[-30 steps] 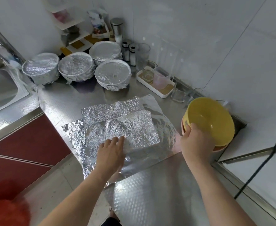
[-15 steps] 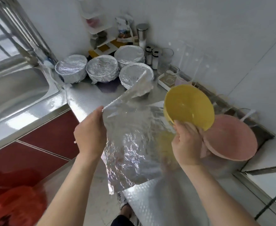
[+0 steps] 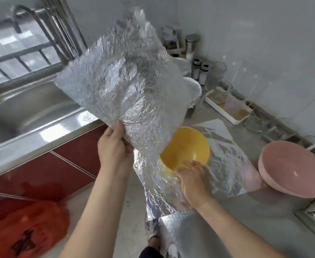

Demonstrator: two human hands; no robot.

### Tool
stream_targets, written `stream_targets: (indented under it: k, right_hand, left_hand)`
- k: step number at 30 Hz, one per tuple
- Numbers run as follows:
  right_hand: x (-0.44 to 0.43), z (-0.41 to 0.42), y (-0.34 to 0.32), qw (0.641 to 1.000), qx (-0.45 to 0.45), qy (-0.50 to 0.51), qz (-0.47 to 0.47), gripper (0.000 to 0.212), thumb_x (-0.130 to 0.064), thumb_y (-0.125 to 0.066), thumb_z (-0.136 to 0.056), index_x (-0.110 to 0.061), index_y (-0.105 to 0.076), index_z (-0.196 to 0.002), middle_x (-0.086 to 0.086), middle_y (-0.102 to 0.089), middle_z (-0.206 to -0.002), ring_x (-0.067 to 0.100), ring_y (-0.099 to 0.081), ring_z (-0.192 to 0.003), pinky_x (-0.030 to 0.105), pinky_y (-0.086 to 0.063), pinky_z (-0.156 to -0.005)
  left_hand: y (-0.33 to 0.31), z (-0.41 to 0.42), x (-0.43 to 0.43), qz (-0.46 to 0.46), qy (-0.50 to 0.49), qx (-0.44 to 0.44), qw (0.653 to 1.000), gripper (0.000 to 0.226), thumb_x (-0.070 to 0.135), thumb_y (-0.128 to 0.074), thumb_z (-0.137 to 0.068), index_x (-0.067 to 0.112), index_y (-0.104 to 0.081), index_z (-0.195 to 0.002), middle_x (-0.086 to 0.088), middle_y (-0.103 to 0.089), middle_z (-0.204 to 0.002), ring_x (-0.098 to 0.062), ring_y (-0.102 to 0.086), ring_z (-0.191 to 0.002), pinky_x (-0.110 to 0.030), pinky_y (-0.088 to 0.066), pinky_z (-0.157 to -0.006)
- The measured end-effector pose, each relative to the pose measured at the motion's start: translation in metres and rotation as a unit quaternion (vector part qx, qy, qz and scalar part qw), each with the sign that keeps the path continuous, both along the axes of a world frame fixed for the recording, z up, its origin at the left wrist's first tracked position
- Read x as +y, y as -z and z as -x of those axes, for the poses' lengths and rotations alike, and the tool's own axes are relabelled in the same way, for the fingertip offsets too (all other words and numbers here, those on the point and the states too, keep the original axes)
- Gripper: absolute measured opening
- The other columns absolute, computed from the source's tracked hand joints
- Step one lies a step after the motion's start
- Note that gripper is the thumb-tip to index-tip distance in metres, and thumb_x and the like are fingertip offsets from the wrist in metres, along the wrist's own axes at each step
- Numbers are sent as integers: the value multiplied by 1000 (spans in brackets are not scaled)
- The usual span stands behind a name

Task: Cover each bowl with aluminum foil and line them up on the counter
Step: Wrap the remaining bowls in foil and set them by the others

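Pinching lower edge of foil sheet (image 3: 119,90) w/ your L hand (image 3: 115,151), thumb on top, sheet held up in air over counter (image 3: 242,142) edge. Your R hand (image 3: 192,181) blurred, fingers loosely spread at near rim of yellow bowl (image 3: 188,146); contact unclear. Bowl sits uncovered on more foil (image 3: 227,164) on counter. To right, apart: pink bowl (image 3: 292,170). At back, foil-covered bowls (image 3: 194,90), mostly hidden behind sheet

Both forearms are shown bare from the wrist to the lower edge of the view, and the left hand (image 3: 114,151) and right hand (image 3: 192,181) are likewise uncovered. The right hand is smeared by blur, so fine detail is lost there. Low in the middle a dark garment (image 3: 150,252) is glimpsed, and above it a pale grey shoe (image 3: 151,230).
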State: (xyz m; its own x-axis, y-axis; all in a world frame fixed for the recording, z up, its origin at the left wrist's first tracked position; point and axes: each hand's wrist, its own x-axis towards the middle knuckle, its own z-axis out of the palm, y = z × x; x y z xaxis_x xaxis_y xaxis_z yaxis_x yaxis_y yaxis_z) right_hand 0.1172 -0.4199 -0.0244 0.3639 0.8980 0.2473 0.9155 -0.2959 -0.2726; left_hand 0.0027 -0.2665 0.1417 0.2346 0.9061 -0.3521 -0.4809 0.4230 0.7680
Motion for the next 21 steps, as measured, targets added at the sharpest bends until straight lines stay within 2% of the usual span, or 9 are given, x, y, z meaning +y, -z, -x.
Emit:
stream_targets:
  k: [4,6,7,9,10,11,15,18,21]
  right_hand:
    - [-3,-4,-24,998,8,48,42,50,-33,-60,-79,-17,-60,-125,5,-54,-139,25,-40,-136,50,-25,-109]
    - [-12,-10,-43,966,246,78,-16,69,-41,-54,-72,-17,-50,-137,6,-46,-146,25,-36,-138,50,-32,-110]
    - [-18,-13,-60,892,441,84,-54,74,-39,-61,-66,-22,-49,-137,2,-47,-145,24,-42,-133,50,-38,-106]
    - [-29,-18,-82,639,755,53,-133,73,-26,-76,-58,-25,-56,-128,0,-59,-131,24,-57,-108,43,-46,-86]
    - [-33,-20,-89,541,826,45,-154,67,-23,-81,-59,-21,-59,-123,4,-64,-123,25,-61,-101,40,-48,-80]
    - [-39,-21,-93,493,852,39,-171,56,-24,-80,-67,-19,-60,-120,7,-67,-118,26,-64,-100,39,-51,-79]
    - [-38,-23,-91,515,810,170,-223,33,-11,-63,-86,-14,-59,-119,12,-68,-118,27,-66,-105,42,-51,-91]
    - [-42,-32,-86,563,752,259,-227,23,1,-61,-87,-11,-64,-106,8,-73,-102,19,-70,-86,34,-54,-77]
    - [-50,-42,-83,604,719,280,-199,17,3,-63,-86,-12,-65,-95,5,-73,-91,18,-68,-80,34,-51,-74]
  left_hand:
    - [24,-6,-16,136,1,-54,989,20,6,-56,-96,13,-57,-78,5,-58,-70,0,-54,-56,-10,-48,-55]
    - [33,-13,-30,174,0,-78,982,18,5,-55,-96,11,-58,-80,4,-62,-70,-1,-59,-58,-12,-52,-60]
    - [36,-17,-38,191,2,-87,978,17,5,-55,-96,11,-58,-81,5,-64,-67,0,-60,-55,-11,-52,-57]
    - [41,-25,-52,227,4,-85,970,16,5,-57,-95,12,-59,-81,7,-64,-60,3,-57,-48,-9,-44,-45]
    - [43,-28,-59,240,5,-83,967,15,6,-57,-95,12,-59,-82,7,-65,-60,3,-56,-47,-9,-43,-43]
    - [46,-33,-67,248,15,-76,966,15,6,-57,-95,12,-60,-82,7,-64,-61,3,-56,-46,-10,-42,-42]
    - [63,-44,-90,240,84,-27,967,15,10,-55,-98,15,-57,-84,4,-54,-67,-3,-50,-56,-15,-47,-55]
    - [67,-43,-92,220,128,-25,967,13,12,-54,-98,7,-59,-108,-9,-69,-93,-19,-67,-85,-32,-56,-82]
    - [78,-36,-75,205,121,43,970,23,24,-61,-94,3,-59,-104,-11,-68,-94,-23,-66,-89,-34,-56,-77]
